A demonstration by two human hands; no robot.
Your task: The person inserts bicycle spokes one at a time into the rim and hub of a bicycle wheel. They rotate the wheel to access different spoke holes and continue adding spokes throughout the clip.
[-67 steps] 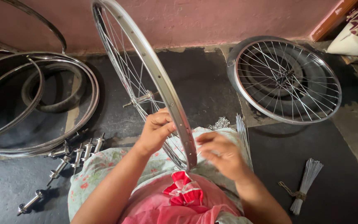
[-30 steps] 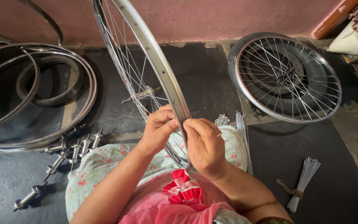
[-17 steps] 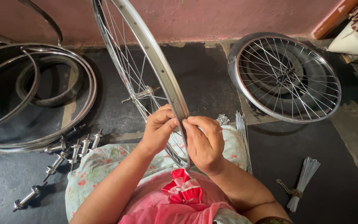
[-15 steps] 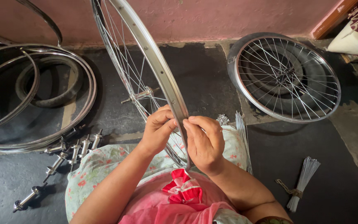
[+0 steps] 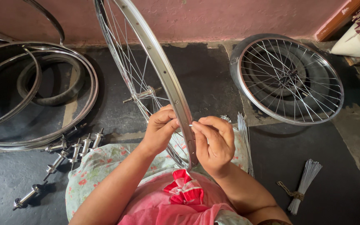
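Wheel [image 5: 159,71], spoked, bare metal rim, standing upright on edge between the person's knees; its rim runs from top centre down to the lap, long line leaning slightly from upper left to lower right. Hub [image 5: 143,94] with axle lies left of the rim, behind the spokes.

Left hand [image 5: 160,130]: curled closed on the rim's left side, fingers touching the metal.

Right hand [image 5: 214,141]: thumb and forefinger pinched together against the rim's right edge, on something too small to identify. Both hands meet the rim at the same height, one on each side, equally near.

Floor [image 5: 213,83]: dark, patched. Finished wheel [image 5: 290,79] lying flat over a tyre, well apart to the right. Bundle of loose spokes [image 5: 305,181] tied with cord, lower right; more spokes [image 5: 243,137] just beside the right hand. Stack of bare rims [image 5: 42,125] with a tyre, left. Row of hub axles [image 5: 69,148] near the left knee.
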